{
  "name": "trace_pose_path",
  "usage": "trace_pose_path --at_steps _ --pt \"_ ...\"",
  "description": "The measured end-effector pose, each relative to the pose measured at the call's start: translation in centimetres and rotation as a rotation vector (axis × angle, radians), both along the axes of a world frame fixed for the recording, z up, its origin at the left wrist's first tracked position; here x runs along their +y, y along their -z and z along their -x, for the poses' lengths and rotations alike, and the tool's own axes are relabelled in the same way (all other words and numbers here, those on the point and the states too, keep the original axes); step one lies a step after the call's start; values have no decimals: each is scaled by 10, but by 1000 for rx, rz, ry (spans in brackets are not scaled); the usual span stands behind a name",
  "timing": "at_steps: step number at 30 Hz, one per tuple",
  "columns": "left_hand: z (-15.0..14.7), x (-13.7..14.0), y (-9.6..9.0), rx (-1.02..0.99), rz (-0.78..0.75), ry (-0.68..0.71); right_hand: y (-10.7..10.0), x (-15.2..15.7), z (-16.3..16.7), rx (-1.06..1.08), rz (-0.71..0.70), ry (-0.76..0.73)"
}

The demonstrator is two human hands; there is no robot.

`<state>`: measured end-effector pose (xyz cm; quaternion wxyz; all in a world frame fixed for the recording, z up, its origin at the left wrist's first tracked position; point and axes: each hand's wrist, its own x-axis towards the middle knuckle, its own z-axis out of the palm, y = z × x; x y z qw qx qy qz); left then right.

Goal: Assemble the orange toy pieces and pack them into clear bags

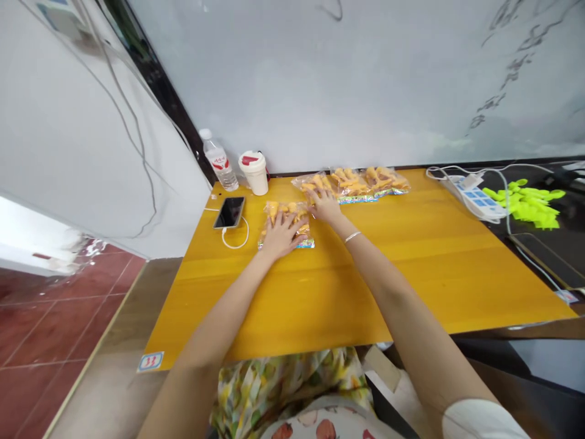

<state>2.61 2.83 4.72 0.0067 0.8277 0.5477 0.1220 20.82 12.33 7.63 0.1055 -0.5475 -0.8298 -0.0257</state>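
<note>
My left hand lies flat with spread fingers on a clear plastic bag of orange pieces, which has a colourful printed strip along its near edge. My right hand reaches to the back, its fingers stretched out over the left end of a row of similar bags. The middle bag and the right bag of that row lie beside it, close together. What exactly the orange pieces are is too small to tell.
At the back left stand a water bottle and a white lidded cup. A phone with a white cable lies in front of them. To the right are a power strip and a bright yellow-green pile. A whiteboard rises behind the table.
</note>
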Motion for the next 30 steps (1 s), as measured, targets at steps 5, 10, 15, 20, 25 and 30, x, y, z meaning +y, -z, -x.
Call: trace_pose_path --at_steps 5,10,15,20,25,30 --pt "0 38 3 -21 -54 -2 15 -10 -8 -52 27 152" --pt "0 77 6 -43 -73 -9 15 -37 -16 -118 -11 146" --pt "-2 111 6 -70 -60 -28 14 -85 -22 -124 -19 107" --pt "-4 131 6 -94 -23 -32 17 -136 -25 -64 -67 22" --pt "-8 116 0 -181 -1 -101 18 -181 -6 -30 -50 -132" --pt "34 53 -17 -342 -24 -127 5 -192 -3 290 39 -559"
